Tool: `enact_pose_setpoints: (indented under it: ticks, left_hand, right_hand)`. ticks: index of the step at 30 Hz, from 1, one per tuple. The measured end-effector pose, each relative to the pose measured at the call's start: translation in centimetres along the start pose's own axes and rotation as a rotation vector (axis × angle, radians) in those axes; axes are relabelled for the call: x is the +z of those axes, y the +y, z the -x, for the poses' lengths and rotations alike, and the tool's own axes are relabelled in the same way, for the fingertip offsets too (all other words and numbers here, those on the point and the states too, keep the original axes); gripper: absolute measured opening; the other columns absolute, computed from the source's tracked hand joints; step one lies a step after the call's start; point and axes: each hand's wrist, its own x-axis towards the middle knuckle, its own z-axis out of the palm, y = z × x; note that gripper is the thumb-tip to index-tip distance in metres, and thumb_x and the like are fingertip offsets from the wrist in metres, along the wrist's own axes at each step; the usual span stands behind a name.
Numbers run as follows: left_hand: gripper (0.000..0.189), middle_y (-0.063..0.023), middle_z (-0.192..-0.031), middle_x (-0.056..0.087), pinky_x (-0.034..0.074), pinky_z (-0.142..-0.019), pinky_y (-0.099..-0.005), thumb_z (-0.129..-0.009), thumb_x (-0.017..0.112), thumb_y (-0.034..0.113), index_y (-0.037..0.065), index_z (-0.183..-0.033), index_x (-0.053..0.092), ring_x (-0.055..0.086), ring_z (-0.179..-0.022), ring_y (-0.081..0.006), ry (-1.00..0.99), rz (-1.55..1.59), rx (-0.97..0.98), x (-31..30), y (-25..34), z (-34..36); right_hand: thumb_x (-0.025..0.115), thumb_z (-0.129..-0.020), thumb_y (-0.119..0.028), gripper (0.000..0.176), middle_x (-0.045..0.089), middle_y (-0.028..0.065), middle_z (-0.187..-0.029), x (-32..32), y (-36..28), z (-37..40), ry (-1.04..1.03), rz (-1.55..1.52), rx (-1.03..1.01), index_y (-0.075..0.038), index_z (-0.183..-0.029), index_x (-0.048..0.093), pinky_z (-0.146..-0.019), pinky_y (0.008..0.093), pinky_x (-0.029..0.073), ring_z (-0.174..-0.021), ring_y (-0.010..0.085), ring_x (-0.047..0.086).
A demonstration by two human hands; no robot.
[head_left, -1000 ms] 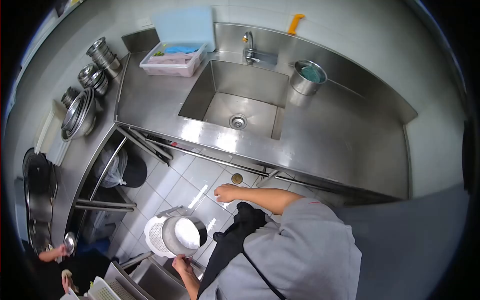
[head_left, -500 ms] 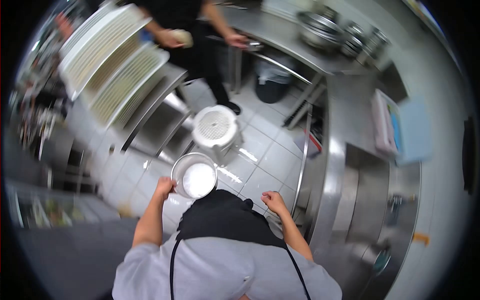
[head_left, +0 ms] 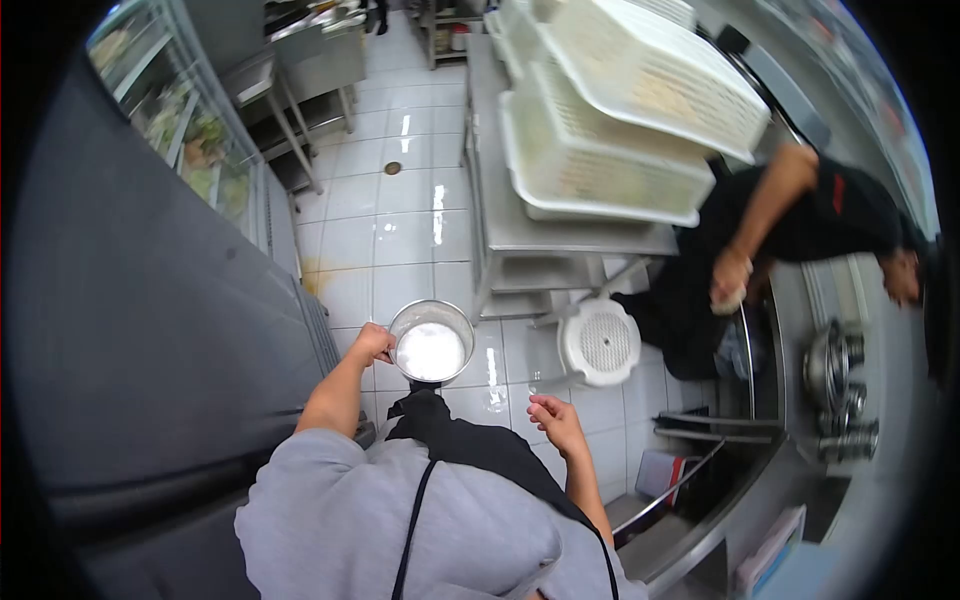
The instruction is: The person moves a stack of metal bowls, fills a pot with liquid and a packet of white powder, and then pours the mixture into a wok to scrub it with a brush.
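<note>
Our left hand (head_left: pixel 374 343) is closed around the side handle of the metal pot (head_left: pixel 432 340), held over the tiled floor (head_left: pixel 400 240), near the near left corner of the steel table (head_left: pixel 580 236). White contents cover the pot's bottom; we cannot tell if they are liquid or powder. Our right hand (head_left: pixel 560 422) is loosely open, fingers bent, with nothing visible in it, well apart from the pot. Slotted white baskets (head_left: pixel 610 170) are stacked at the table's near right corner, 1 tilted on top; something pale shows through the slots, too blurred for us to name. The white stool (head_left: pixel 600 342) stands just beside that corner. Metal bowls (head_left: pixel 826 368) are stacked along the side worktop's (head_left: pixel 790 385) wall edge
</note>
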Motion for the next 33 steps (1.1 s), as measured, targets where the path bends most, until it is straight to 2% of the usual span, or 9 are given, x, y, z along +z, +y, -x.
enact_pose_setpoints:
  ticks: [5,8,10,14,16,20,26,32,33]
  left_hand:
    - [0.008,-0.0114,-0.065,0.061,0.053,-0.047,-0.0424,-0.067,0.066,-0.003,-0.001,-0.065,0.059,0.062,-0.056,-0.0250,0.274,-0.013,0.131,-5.6,0.1,-6.7]
    - [0.005,-0.0099,-0.067,0.064,0.054,-0.051,-0.0379,-0.071,0.063,-0.001,-0.001,-0.066,0.062,0.063,-0.057,-0.0205,0.392,0.056,0.158,-7.1,3.0,-7.9]
    - [0.003,-0.0077,-0.069,0.063,0.055,-0.054,-0.0342,-0.075,0.061,-0.001,0.001,-0.073,0.061,0.063,-0.059,-0.0181,0.319,0.318,0.167,-7.5,6.1,-8.0]
    - [0.003,-0.0072,-0.071,0.064,0.056,-0.057,-0.0336,-0.076,0.060,-0.001,-0.001,-0.076,0.062,0.064,-0.061,-0.0183,0.345,0.449,0.243,-9.8,10.6,-10.0]
    - [0.004,-0.0076,-0.071,0.063,0.056,-0.057,-0.0330,-0.076,0.058,-0.002,-0.001,-0.076,0.062,0.063,-0.060,-0.0188,0.421,0.303,0.247,-11.1,11.9,-12.4]
    - [0.002,-0.0099,-0.069,0.056,0.059,-0.055,-0.0414,-0.075,0.056,-0.003,-0.002,-0.074,0.056,0.061,-0.058,-0.0238,0.428,0.564,0.064,-12.4,17.6,-16.9]
    - [0.006,-0.0130,-0.074,0.059,0.060,-0.052,-0.0400,-0.076,0.057,-0.004,-0.007,-0.082,0.057,0.063,-0.061,-0.0262,0.495,0.543,-0.003,-16.9,20.1,-25.2]
    - [0.005,-0.0119,-0.072,0.056,0.060,-0.052,-0.0425,-0.075,0.056,-0.005,-0.004,-0.078,0.053,0.062,-0.061,-0.0260,0.642,0.496,-0.068,-24.1,26.6,-27.6]
    - [0.005,-0.0113,-0.071,0.056,0.060,-0.051,-0.0424,-0.074,0.056,-0.005,-0.004,-0.078,0.053,0.062,-0.059,-0.0255,0.654,0.517,-0.040,-25.4,27.7,-27.8]
  right_hand:
    - [0.066,-0.091,-0.024,0.036,0.070,0.0070,-0.086,7.5,-7.4,-10.3,-0.119,0.276,-0.285,0.003,-0.115,0.064,-0.070,0.0278,0.049,-0.078,0.0098,0.060]
    - [0.065,-0.091,-0.022,0.036,0.071,0.0105,-0.088,11.6,-11.9,-14.6,-0.203,0.258,-0.238,0.004,-0.116,0.064,-0.072,0.0288,0.049,-0.081,0.0110,0.061]
    - [0.066,-0.091,-0.022,0.036,0.071,0.0116,-0.090,13.4,-16.1,-16.0,-0.237,0.307,-0.202,0.004,-0.116,0.064,-0.074,0.0287,0.050,-0.083,0.0113,0.062]
    - [0.066,-0.091,-0.022,0.036,0.071,0.0122,-0.095,16.8,-19.2,-21.1,-0.297,0.336,-0.157,0.004,-0.116,0.064,-0.078,0.0290,0.051,-0.088,0.0127,0.064]
    - [0.066,-0.091,-0.023,0.036,0.072,0.0138,-0.099,17.3,-19.5,-25.1,-0.297,0.443,-0.246,0.003,-0.116,0.065,-0.082,0.0307,0.052,-0.092,0.0157,0.066]
    - [0.067,-0.089,-0.023,0.035,0.072,0.0116,-0.097,18.3,-23.0,-31.6,-0.274,0.403,-0.182,0.002,-0.113,0.066,-0.080,0.0318,0.052,-0.089,0.0167,0.067]
    - [0.067,-0.088,-0.024,0.030,0.070,0.0070,-0.083,21.3,-28.0,-46.7,-0.282,0.208,-0.124,0.000,-0.105,0.070,-0.067,0.0300,0.050,-0.071,0.0148,0.063]
    - [0.066,-0.088,-0.025,0.033,0.069,0.0087,-0.086,26.1,-40.9,-60.0,-0.340,0.395,-0.233,0.000,-0.108,0.068,-0.071,0.0305,0.051,-0.076,0.0152,0.063]
    - [0.066,-0.087,-0.028,0.034,0.070,0.0119,-0.090,27.1,-44.0,-61.8,-0.333,0.432,-0.281,-0.001,-0.108,0.069,-0.075,0.0330,0.051,-0.082,0.0204,0.065]
